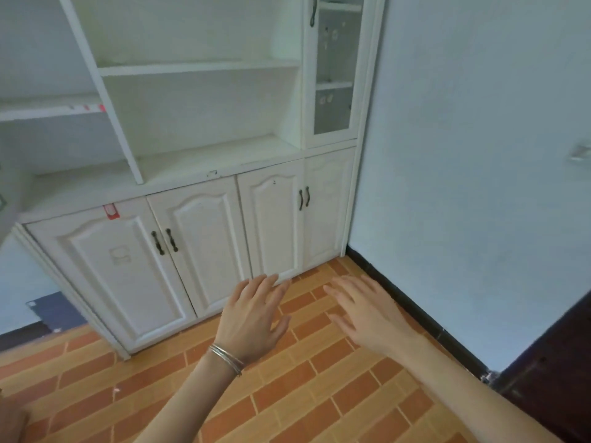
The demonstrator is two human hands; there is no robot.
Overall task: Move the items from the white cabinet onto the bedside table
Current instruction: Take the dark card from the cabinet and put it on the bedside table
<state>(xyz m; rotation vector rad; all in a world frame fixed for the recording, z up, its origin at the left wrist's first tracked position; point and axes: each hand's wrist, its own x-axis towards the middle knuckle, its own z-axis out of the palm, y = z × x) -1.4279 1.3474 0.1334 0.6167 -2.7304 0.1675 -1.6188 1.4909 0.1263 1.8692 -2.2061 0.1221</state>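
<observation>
Brick-patterned floor tiles (303,394) run up to the white cabinet (204,161), whose long side lies along the back of the room into the corner, its front facing the person. No item shows on its shelves (198,67), so anything left is probably behind the closed lower doors (198,238), its direction unknowable. In front of the cabinet the left hand (252,318) and right hand (367,314) hover palms down, fingers spread and holding nothing, likely free for a door handle (172,239).

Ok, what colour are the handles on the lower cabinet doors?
The handles are black, clearest in head view.
</observation>
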